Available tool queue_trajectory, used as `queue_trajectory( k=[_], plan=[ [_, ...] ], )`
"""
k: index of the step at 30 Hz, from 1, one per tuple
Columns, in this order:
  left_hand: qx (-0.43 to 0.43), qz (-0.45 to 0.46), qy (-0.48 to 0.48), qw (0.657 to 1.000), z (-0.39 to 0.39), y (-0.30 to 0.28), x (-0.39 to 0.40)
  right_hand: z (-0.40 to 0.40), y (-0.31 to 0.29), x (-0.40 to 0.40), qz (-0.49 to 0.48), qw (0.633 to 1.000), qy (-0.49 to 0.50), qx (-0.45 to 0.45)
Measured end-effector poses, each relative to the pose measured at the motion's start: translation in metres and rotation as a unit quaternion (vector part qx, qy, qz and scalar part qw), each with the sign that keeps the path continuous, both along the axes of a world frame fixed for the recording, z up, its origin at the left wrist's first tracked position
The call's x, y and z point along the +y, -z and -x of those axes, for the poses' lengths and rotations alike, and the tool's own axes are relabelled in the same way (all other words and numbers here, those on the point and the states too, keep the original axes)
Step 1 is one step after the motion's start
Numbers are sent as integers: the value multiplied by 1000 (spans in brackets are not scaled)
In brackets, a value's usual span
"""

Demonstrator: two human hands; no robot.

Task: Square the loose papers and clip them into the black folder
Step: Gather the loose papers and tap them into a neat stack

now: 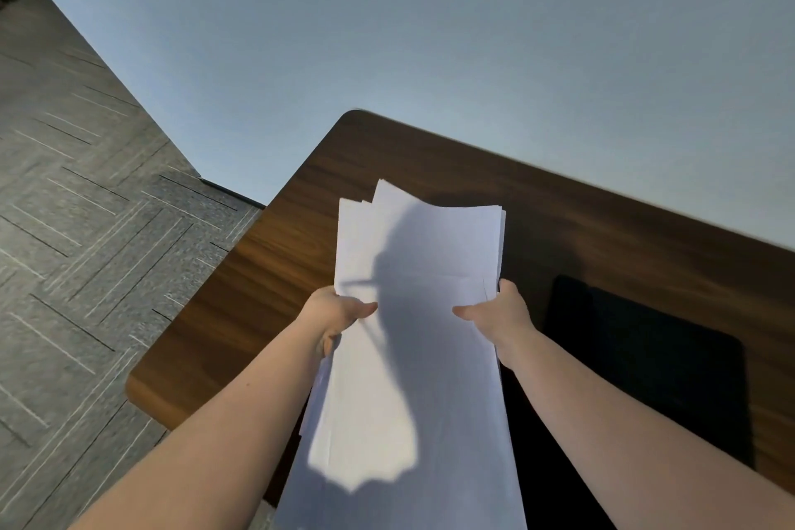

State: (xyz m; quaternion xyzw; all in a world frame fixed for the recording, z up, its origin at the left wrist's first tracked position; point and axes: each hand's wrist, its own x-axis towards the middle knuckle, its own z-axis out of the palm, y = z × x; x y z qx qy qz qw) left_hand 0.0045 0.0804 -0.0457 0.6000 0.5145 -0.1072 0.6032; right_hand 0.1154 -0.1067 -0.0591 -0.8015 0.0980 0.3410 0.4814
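A stack of white papers (pixel 421 254) is lifted above the brown wooden table (pixel 275 271). Its far edges are uneven, with a couple of sheets fanned out at the top left. My left hand (pixel 333 314) grips the stack's left edge, thumb on top. On the opposite edge my right hand (pixel 501 314) holds it the same way. A shadow falls across the top sheet. The black folder (pixel 645 357) lies flat on the table to the right, partly hidden under the papers and my right forearm.
The table's rounded far-left corner (pixel 355 114) stands close to a pale grey wall (pixel 430 34). Grey patterned carpet (pixel 86 207) covers the floor to the left of the table.
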Motion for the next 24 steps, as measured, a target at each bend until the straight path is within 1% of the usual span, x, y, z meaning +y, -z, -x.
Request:
queue_trajectory(
  k=[2,4,6,8,11,16,19,22,24],
  plan=[
    [-84,9,-38,996,2,8,-1,-3,3,-2,-21,999,-9,29],
    [-140,7,-60,988,0,5,1,-5,4,-3,-48,998,-7,37],
    [-194,32,-72,978,0,-1,6,-7,-3,-2,-65,997,5,33],
    [-235,50,-68,968,0,-10,11,-9,-16,-1,-119,992,28,31],
    [-270,49,-43,961,-2,-28,12,-13,-32,-2,-214,974,41,56],
    [-298,-7,-44,953,-3,-69,20,-20,-61,-8,-293,953,3,73],
    [-344,-31,-67,936,-7,-103,22,-29,-90,-4,-353,935,-4,41],
    [-401,-60,-101,909,-15,-141,21,-36,-131,4,-383,922,-30,-39],
    [-432,-71,-102,893,-20,-159,22,-40,-151,8,-385,918,-41,-89]
  ],
)
